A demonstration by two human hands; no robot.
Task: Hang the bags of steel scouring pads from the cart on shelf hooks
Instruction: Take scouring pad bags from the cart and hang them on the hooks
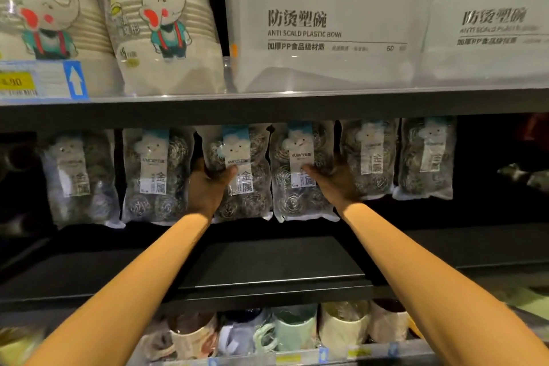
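Under the dark shelf (267, 107), a row of bags (154, 172) is hung. One middle bag (240, 154) is held by the left hand (208, 187); the next bag (297, 202) is held by the right hand (335, 184). Both should be slid fully onto hidden hooks and kept straight.

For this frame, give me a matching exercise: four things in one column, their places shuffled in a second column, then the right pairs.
Things
1. left hand
2. right hand
3. elephant cup packs
4. mugs

Places
A. on the lowest shelf in view
B. holds the fourth pad bag from the left
C. on the top shelf, left side
D. holds the third pad bag from the left

Pairs: 1-D, 2-B, 3-C, 4-A
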